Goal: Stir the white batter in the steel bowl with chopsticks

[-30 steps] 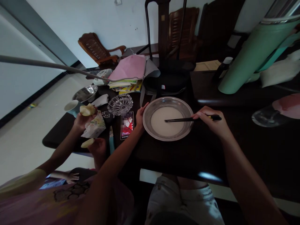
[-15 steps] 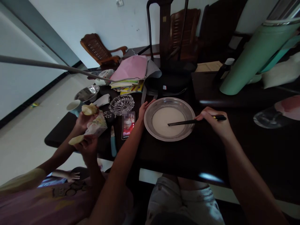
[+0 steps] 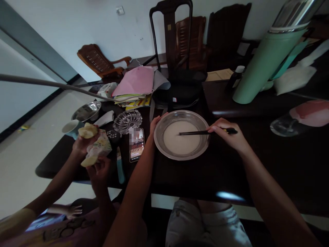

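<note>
A wide metal bowl (image 3: 181,156) sits on the dark table in front of me, with a milky white liquid (image 3: 182,145) in it. At its left side my left hand (image 3: 155,125) grips the rim; some of the fingers are hidden behind the bowl. My right hand (image 3: 228,135) is closed around a pair of dark chopsticks (image 3: 193,132), held nearly level over the bowl with the tips at the liquid. A phone (image 3: 137,145) with a lit screen lies left of my left forearm, beside a glass dish (image 3: 128,121).
On the left, another person's hands (image 3: 100,169) hold pale pieces of food (image 3: 88,131). Near them are a blue-handled knife (image 3: 120,166), a cup (image 3: 72,128) and a steel bowl (image 3: 86,111). A tall green thermos (image 3: 262,68) stands at right, a plastic bottle (image 3: 285,123) nearby.
The view has shifted slightly, so most things sit further left and lower. The chopstick tips have moved a little within the bowl. Both my hands keep their holds.
</note>
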Demonstrator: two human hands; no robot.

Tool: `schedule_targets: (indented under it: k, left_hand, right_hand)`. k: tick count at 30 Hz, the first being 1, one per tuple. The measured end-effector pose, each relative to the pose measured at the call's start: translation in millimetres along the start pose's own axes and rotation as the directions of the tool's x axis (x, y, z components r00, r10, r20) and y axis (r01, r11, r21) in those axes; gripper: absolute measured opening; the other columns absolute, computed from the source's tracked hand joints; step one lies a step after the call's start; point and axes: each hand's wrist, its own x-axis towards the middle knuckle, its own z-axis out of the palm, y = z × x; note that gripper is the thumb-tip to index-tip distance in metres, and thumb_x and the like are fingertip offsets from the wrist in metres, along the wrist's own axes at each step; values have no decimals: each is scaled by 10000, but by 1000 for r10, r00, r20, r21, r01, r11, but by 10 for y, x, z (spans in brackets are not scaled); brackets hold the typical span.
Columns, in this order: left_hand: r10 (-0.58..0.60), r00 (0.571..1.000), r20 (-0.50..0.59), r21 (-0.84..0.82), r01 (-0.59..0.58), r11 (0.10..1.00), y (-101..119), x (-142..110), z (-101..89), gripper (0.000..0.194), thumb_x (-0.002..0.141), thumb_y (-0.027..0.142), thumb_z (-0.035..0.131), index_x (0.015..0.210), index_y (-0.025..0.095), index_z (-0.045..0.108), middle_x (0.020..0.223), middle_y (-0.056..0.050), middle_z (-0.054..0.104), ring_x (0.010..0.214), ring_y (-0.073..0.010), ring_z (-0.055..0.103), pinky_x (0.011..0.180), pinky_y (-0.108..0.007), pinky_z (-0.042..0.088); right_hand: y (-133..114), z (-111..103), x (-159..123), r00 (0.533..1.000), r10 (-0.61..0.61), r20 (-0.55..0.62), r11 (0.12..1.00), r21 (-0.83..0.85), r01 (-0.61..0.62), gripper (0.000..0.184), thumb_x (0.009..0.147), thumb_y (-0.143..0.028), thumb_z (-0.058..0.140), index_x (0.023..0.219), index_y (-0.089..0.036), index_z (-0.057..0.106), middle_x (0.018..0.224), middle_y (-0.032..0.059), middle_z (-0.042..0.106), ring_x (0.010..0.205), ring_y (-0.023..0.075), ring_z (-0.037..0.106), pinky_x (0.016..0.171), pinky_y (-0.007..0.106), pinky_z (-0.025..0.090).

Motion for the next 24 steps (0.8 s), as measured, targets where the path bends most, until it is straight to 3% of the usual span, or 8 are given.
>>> schedule_targets:
  k: [3, 8, 13, 19, 24]
  left_hand:
    - [-3, 1000, -20, -22, 3, 1000, -4, 3, 22, 551, 892, 290, 424, 1368, 77, 603, 1126, -107, 769, 1182, -323, 663, 1080, -457, 451]
    - [2, 999, -36, -45, -4, 999, -20, -5, 39, 544, 878, 293, 439, 1346, 83, 620, 1091, -103, 778, 1173, -322, 669, 1079, -454, 449]
    - [33, 999, -23, -41, -34, 999, -56, -21, 11, 538, 877, 319, 452, 1333, 99, 635, 1106, -98, 776, 1179, -334, 663, 1064, -473, 460]
    - [42, 998, -51, -36, -43, 998, -86, 22, -2, 463, 897, 321, 445, 1218, 113, 705, 980, -76, 797, 1139, -314, 685, 1054, -436, 468]
    - [48, 998, -37, -35, -49, 998, -115, 80, -14, 405, 901, 345, 476, 1133, 131, 729, 923, -68, 796, 1090, -298, 702, 1058, -429, 455]
  right_hand:
    - [10, -24, -5, 996, 65, -69, 997, 36, -62, 344, 909, -509, 635, 682, -285, 764, 754, 32, 729, 766, 209, 673, 778, 376, 503]
    - [14, -7, -9, 998, 18, 54, 998, 52, -20, 311, 895, -516, 651, 731, -284, 777, 780, 35, 751, 776, 212, 673, 756, 367, 508]
    - [21, -32, -3, 998, 42, -54, 999, 17, -41, 329, 909, -507, 634, 710, -287, 775, 768, 36, 750, 776, 216, 663, 785, 381, 494]
    - [-3, 22, -9, 997, 4, 75, 999, 50, -8, 296, 897, -505, 651, 756, -281, 784, 806, 40, 756, 806, 217, 679, 773, 371, 513]
    - [-7, -3, -19, 998, 45, -47, 998, 38, -43, 349, 910, -515, 628, 689, -283, 768, 747, 31, 732, 759, 210, 669, 770, 377, 509]
